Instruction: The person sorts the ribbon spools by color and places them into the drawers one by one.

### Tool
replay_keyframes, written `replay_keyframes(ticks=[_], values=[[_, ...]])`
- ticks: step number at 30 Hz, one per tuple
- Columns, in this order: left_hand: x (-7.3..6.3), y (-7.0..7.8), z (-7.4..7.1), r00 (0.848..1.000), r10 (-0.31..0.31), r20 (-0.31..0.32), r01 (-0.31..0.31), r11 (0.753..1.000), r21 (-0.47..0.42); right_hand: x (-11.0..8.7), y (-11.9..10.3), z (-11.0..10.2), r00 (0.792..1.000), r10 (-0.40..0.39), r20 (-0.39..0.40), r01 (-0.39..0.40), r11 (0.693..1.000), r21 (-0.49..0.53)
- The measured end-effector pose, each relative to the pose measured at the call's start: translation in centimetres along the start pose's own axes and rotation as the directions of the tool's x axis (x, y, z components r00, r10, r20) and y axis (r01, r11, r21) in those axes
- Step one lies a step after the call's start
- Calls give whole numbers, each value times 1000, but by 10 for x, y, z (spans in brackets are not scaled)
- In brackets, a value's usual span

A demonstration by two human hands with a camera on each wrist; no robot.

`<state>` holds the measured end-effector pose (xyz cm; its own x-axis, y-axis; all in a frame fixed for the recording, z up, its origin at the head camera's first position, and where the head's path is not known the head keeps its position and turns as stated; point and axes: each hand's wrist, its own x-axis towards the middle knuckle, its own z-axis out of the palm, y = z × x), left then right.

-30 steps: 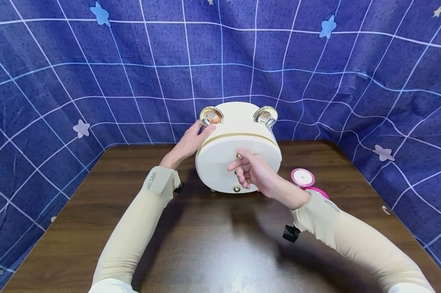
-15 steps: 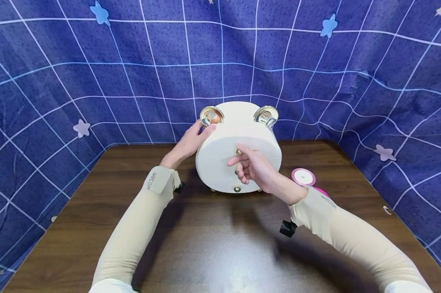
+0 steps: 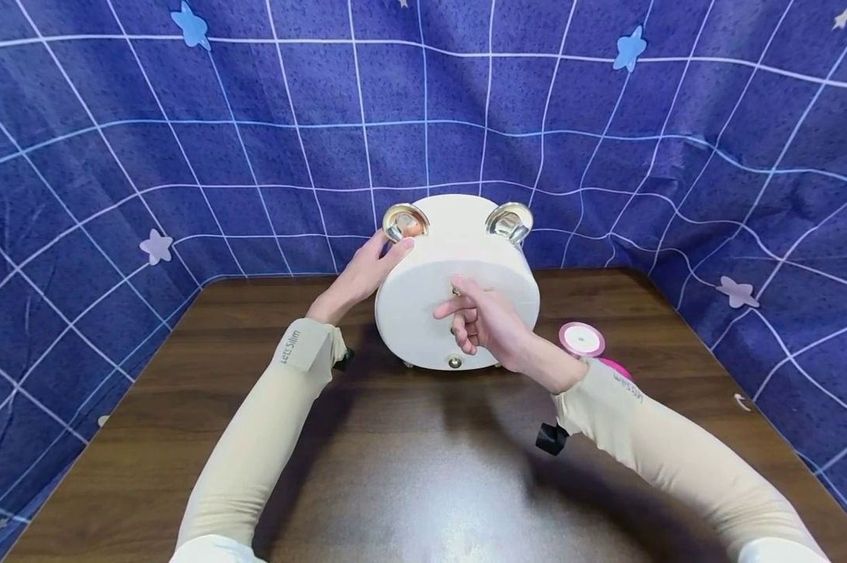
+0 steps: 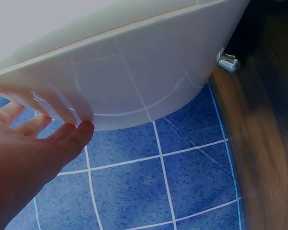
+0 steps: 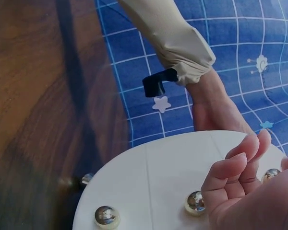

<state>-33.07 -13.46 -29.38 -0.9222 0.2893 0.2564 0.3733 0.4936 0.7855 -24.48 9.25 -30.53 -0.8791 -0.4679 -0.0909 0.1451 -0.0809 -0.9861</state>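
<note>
"Case (image 3: 410,322) first: where is it, and which way does it point?"

"Centre of the frame, on the brown table (image 3: 395,438). Its white oval front faces the lower edge, long axis running left to right; two shiny cups (image 3: 406,222) stick up on top (rather like ears)."

"And the hands?"

"The left hand (image 3: 360,277), fingers extended, rests against the side by the left cup. The right hand (image 3: 489,324) pinches the top knob (image 5: 270,174), thumb above, index finger below, other fingers curled."

"Anything different from a second ago?"

"Yes: a gold band showed above the front then, and now it's hidden. The top knob sits slightly higher in the frame, the right hand with it; the bottom knob (image 3: 454,362) and left hand stay put."
</note>
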Motion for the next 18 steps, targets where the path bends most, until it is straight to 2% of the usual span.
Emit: replay_keyframes(ticks=[4, 9, 13, 18], values=[[0, -1, 0, 1000, 18, 8, -18, 1000, -15, -5, 10, 1, 999, 38, 6, -37, 998, -58], [-1, -4, 0, 1000, 19, 15, -19, 1000, -19, -9, 28, -2, 989, 149, -19, -150, 984, -96], [0, -2, 0, 1000, 19, 14, -19, 1000, -21, -7, 35, -4, 973, 220, -69, -224, 973, -60], [-1, 0, 0, 1000, 28, 7, -28, 999, -22, -2, 38, -6, 966, 250, -67, -249, 968, 13]])
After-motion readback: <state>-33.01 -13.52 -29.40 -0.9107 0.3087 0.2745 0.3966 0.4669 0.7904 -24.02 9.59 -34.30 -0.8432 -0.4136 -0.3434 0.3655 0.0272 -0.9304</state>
